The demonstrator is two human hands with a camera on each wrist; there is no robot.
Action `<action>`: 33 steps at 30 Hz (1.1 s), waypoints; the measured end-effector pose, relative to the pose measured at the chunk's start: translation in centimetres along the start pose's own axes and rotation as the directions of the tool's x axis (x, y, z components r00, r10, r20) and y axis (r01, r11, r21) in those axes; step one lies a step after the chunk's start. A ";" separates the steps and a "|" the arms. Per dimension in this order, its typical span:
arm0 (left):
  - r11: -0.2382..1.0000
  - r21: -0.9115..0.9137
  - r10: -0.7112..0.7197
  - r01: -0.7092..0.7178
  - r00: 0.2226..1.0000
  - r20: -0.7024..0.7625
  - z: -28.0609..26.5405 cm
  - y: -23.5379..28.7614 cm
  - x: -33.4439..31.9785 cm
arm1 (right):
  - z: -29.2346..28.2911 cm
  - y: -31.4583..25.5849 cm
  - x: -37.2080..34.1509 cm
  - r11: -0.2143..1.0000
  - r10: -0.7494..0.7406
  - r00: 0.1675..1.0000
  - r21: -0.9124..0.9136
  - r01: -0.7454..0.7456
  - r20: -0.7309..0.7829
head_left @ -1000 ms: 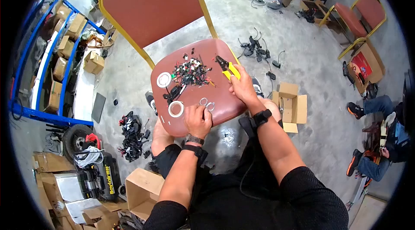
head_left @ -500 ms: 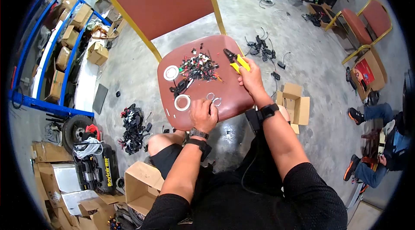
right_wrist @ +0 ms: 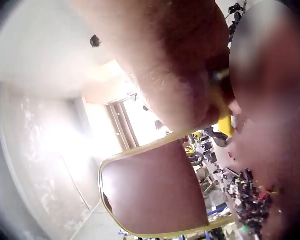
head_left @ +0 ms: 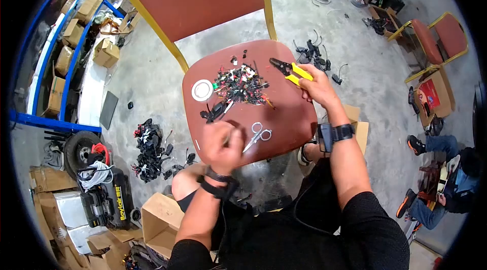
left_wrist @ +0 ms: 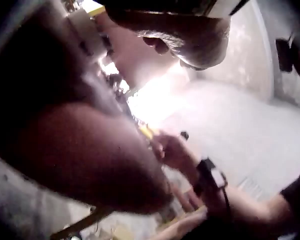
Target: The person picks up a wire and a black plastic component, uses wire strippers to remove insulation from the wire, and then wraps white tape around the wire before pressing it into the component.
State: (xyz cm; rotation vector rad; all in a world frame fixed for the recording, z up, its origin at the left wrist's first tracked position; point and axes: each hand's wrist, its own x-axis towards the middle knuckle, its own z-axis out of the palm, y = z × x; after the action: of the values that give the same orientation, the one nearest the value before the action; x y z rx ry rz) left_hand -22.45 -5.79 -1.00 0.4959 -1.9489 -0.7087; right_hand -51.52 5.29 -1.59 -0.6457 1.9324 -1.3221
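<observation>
My right hand grips wire strippers by their yellow handles over the right side of the red chair seat; their black nose points up and left. My left hand, blurred, hovers over the seat's front left edge. Its fingers are mostly hidden, and I cannot tell whether it holds anything. Beside it lie small metal scissors, fully visible. A heap of small wire and connector scraps covers the middle of the seat. To its left sit a flat white roll and a black cable piece.
A pile of black connectors lies on the floor at left. Cardboard boxes stand by the seat's right side and at lower left. An air compressor and blue shelving are further left. Other people sit at right and at the back.
My left hand has lifted and shifted left, off the scissors, which now show whole. The white tape roll seen earlier beside it is now hidden. My right hand keeps its grip on the wire strippers.
</observation>
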 end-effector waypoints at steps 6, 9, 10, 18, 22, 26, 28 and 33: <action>0.977 -0.082 -0.215 0.199 0.904 -0.369 -3.5 -7.6 6.9 | -0.4 -0.8 0.1 1.000 0.002 0.989 0.024 -0.005 0.148; 0.814 -0.297 -0.559 0.499 0.813 -0.163 -3.9 -8.0 6.8 | -0.5 -1.5 0.7 0.993 0.010 0.996 0.116 -0.020 0.083; 0.847 -0.256 -0.507 0.467 0.853 -0.122 -3.7 -8.9 6.6 | -0.6 -1.1 1.2 0.991 -0.016 0.998 0.134 0.007 0.067; 0.810 -0.294 -0.550 0.507 0.832 -0.081 -1.8 -11.0 8.3 | 3.5 -1.1 4.9 0.814 -0.522 0.839 -0.383 0.437 -0.154; 0.792 -0.307 -0.581 0.528 0.806 -0.113 -1.6 -11.2 8.8 | 5.5 -1.1 6.9 0.815 -0.518 0.831 -0.412 0.407 -0.204; 0.786 -0.301 -0.589 0.540 0.802 -0.100 -2.0 -11.5 9.0 | 6.2 -0.8 8.7 0.642 -0.704 0.695 -0.549 0.535 -0.145; 0.798 -0.289 -0.576 0.529 0.811 -0.107 -2.2 -11.8 9.4 | 6.0 -3.0 8.8 0.639 -0.648 0.756 -0.602 0.478 -0.087; 0.807 -0.301 -0.562 0.509 0.818 -0.124 -2.5 -12.3 9.7 | 5.7 -4.3 10.2 0.630 -0.563 0.826 -0.625 0.461 0.041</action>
State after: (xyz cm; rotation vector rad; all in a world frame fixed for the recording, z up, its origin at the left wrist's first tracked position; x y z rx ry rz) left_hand -23.98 -21.53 -1.91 0.9437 -1.4873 -1.2008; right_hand -53.48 -6.99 -1.62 -1.5677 2.4418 -1.0410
